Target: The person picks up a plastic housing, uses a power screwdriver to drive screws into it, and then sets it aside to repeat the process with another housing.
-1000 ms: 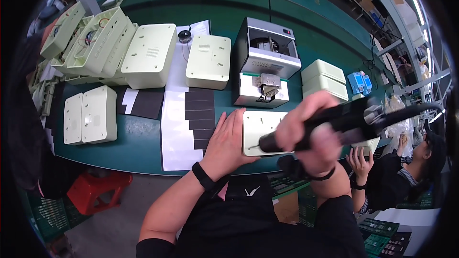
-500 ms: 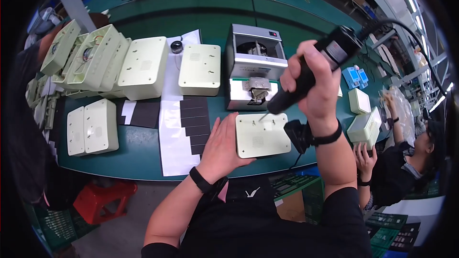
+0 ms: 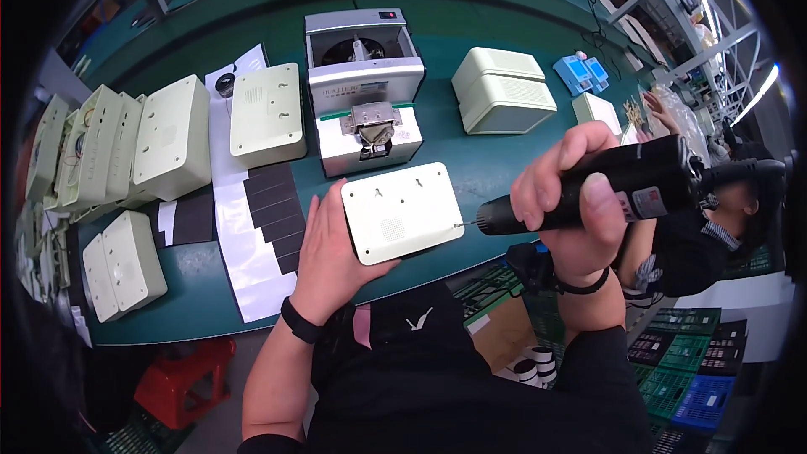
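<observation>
- Nearest, a black band (image 3: 301,320) goes around the left wrist, and a red stool (image 3: 164,387) stands under the table at the left.
- The left hand (image 3: 329,262) cups the near left corner of a pale box (image 3: 402,212). Its thumb and fingers are spread apart, touching the sides.
- That box lies on the green table (image 3: 197,286), in front of the person, a bit turned. Its face has little holes.
- The right hand (image 3: 580,193) is wrapped tight around a black power screwdriver (image 3: 622,189), which lies almost flat in the air. Its thin tip points left, at the box's near right corner. I cannot tell if it touches.
- Left of the box, dark strips (image 3: 273,210) lie on white paper (image 3: 239,235).
- Two pale boxes sit side by side at the left.
- Behind the box stands a grey machine (image 3: 370,84).
- To the machine's right are more pale boxes (image 3: 504,105), then a blue thing (image 3: 580,75).
- At the far right is another person (image 3: 685,252) in dark clothes.
</observation>
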